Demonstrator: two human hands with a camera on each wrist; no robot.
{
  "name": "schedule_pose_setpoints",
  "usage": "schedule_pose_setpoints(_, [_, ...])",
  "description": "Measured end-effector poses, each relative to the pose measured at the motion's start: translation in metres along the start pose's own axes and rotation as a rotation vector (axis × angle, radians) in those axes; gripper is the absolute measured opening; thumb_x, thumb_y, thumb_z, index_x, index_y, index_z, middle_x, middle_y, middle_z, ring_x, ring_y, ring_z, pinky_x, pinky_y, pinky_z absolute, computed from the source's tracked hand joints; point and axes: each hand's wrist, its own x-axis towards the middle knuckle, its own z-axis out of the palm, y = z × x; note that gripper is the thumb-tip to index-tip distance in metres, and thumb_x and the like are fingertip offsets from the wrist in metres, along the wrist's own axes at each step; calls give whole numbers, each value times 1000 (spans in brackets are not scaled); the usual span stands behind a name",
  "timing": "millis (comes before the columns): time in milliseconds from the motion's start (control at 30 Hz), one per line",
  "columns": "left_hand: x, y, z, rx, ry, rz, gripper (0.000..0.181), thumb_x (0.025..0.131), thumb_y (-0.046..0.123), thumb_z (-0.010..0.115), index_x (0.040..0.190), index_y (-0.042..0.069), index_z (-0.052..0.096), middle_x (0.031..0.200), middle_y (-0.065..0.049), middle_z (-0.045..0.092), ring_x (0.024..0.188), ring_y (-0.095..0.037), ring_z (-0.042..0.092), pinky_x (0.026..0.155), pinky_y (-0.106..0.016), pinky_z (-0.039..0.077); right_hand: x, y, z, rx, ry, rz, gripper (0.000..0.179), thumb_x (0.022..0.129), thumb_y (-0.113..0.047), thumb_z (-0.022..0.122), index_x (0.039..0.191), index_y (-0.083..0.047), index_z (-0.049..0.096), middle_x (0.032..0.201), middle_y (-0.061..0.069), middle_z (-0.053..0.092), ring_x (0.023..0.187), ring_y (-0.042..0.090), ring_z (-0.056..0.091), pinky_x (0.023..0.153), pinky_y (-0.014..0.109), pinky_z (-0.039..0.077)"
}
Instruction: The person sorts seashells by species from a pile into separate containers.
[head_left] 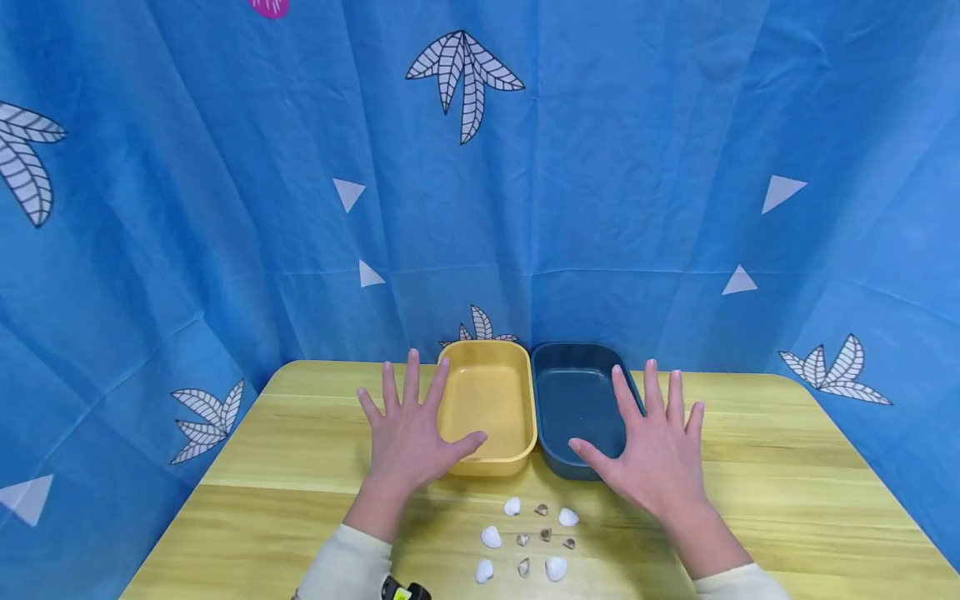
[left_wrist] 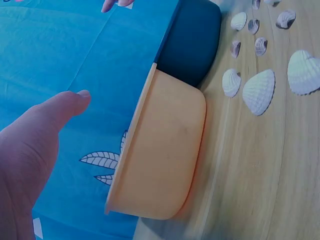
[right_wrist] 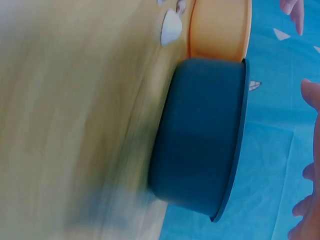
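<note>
My left hand point(head_left: 411, 437) is spread with straight fingers above the left side of a yellow tray point(head_left: 487, 467), holding nothing. Fingers also splayed, my right hand point(head_left: 660, 458) hovers over the right side of a dark blue tray point(head_left: 551, 446) and grips nothing. Both trays stand side by side, with no contents visible. In front of them lie several white ribbed seashells point(head_left: 491, 537) and several small brownish sea snail shells point(head_left: 545, 533). The left wrist view shows the white shells point(left_wrist: 259, 92) closer, beside the yellow tray's outer wall point(left_wrist: 165, 145).
Everything stands on a light wooden table point(head_left: 277, 467). A blue curtain point(head_left: 600, 208) printed with leaves and triangles hangs right behind its back edge and around its sides. A black device point(head_left: 405, 590) sits at the left sleeve.
</note>
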Motion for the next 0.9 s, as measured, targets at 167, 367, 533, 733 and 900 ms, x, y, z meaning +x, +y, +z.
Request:
schedule_pose_setpoints(167, [-3, 1, 3, -44, -2, 5, 113, 72, 93, 43, 162, 34, 9, 166, -11, -3, 146, -45, -12, 104, -71, -16, -12, -6, -1, 23, 6, 2, 110, 77, -82, 57, 162, -22, 20, 164, 21, 5, 147, 42, -10, 105, 76, 0])
schedule_pose_setpoints(367, [-7, 0, 12, -108, -31, -3, 113, 73, 91, 46, 162, 29, 14, 166, -10, -3, 147, -45, -9, 105, -74, -8, -32, -10, 2, 63, 15, -13, 106, 79, -78, 60, 161, -22, 23, 164, 21, 11, 148, 42, -1, 107, 74, 10])
schedule_pose_setpoints(533, [-8, -2, 20, -160, -54, -20, 113, 74, 88, 52, 162, 27, 16, 166, -12, 2, 147, -47, -3, 105, -75, -3, -45, -11, 4, 114, 41, -36, 100, 81, -72, 65, 160, -23, 28, 164, 19, 13, 147, 44, 10, 109, 70, 12])
schedule_pose_setpoints(733, [-8, -4, 26, -208, -77, -42, 113, 75, 87, 54, 162, 27, 15, 166, -11, 3, 147, -47, 2, 106, -75, 2, -54, -13, 6, 192, 103, -65, 94, 79, -63, 73, 156, -21, 38, 162, 17, 22, 146, 44, 18, 109, 68, 17])
schedule_pose_setpoints(900, [-7, -6, 33, -293, -99, -56, 111, 78, 77, 64, 162, 28, 12, 166, -11, 4, 147, -45, 4, 107, -74, 2, -61, -14, 8, 273, 133, -82, 89, 77, -56, 78, 151, -20, 46, 158, 16, 32, 142, 44, 26, 107, 67, 23])
